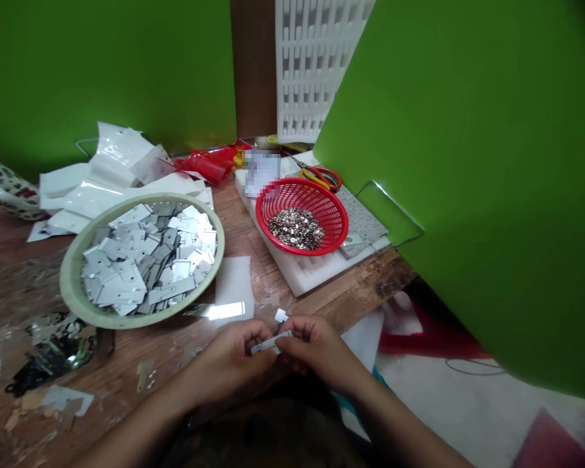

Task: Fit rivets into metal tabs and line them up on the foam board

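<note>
Big green boards [468, 182] stand all around my spot, and the brown wooden surface [244, 227] lies under everything. On my left sits a wide pale bowl [67, 279] heaped with flat grey metal plates [146, 260]. A bit to the right is a white foam block [312, 273], and on it stands a red basket [273, 205] with a pile of tiny shiny bits [296, 229] inside. My two hands are low down, close to my body and near the edge of the surface. My left hand [229, 361] and my right hand [316, 348] are both curled in tight, fingertips together, and between them they pinch one small plate [272, 342]. It sits on its thin edge, tilted up a little on the right. Just above it lies a tiny white piece [281, 316] on the surface, not touching my fingers. I cannot see whether a shiny bit is already in my fingers; it is too small to tell. I think the good way is to hold the small plate by its ends, so the middle stays free. My grip should be firm but gentle, so it does not bend or slip. I would work over the surface, so a dropped bit lands there and not on the floor.
</note>
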Action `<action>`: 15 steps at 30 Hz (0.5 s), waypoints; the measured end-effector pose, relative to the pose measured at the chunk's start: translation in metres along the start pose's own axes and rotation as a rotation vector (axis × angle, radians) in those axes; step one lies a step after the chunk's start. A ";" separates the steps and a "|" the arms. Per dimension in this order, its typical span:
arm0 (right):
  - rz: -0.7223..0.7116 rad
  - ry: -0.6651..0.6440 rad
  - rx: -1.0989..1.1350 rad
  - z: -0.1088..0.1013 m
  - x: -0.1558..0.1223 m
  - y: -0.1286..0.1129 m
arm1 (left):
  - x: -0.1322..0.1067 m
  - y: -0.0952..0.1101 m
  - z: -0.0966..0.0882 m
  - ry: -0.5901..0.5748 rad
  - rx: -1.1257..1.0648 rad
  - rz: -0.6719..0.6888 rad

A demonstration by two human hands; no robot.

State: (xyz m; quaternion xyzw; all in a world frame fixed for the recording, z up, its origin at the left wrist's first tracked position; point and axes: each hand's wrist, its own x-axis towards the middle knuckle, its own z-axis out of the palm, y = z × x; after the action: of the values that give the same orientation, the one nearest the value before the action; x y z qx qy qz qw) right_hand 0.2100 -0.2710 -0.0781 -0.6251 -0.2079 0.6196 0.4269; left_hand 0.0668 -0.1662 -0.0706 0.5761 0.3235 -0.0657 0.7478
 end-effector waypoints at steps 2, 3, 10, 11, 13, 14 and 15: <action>-0.026 -0.019 -0.021 0.002 0.001 0.003 | -0.006 -0.006 -0.002 -0.010 -0.009 -0.034; -0.054 -0.029 -0.045 0.004 0.002 0.003 | -0.009 -0.009 -0.004 -0.001 -0.016 -0.036; -0.172 -0.141 -0.281 0.021 0.016 -0.005 | -0.028 -0.022 -0.015 0.260 -0.009 0.061; -0.182 -0.137 -0.300 0.024 0.019 -0.007 | -0.029 -0.022 -0.017 0.261 -0.024 0.049; -0.190 -0.127 -0.320 0.028 0.025 -0.009 | -0.032 -0.024 -0.021 0.243 -0.058 0.008; -0.185 -0.127 -0.317 0.029 0.028 -0.010 | -0.032 -0.024 -0.023 0.233 -0.070 -0.017; -0.177 -0.134 -0.308 0.030 0.030 -0.011 | -0.032 -0.024 -0.025 0.221 -0.077 -0.040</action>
State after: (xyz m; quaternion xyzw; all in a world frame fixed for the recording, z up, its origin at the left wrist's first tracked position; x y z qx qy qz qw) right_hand 0.1886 -0.2329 -0.0835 -0.6198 -0.3824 0.5806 0.3641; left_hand 0.0202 -0.1605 -0.0759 0.5440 0.4176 -0.0040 0.7278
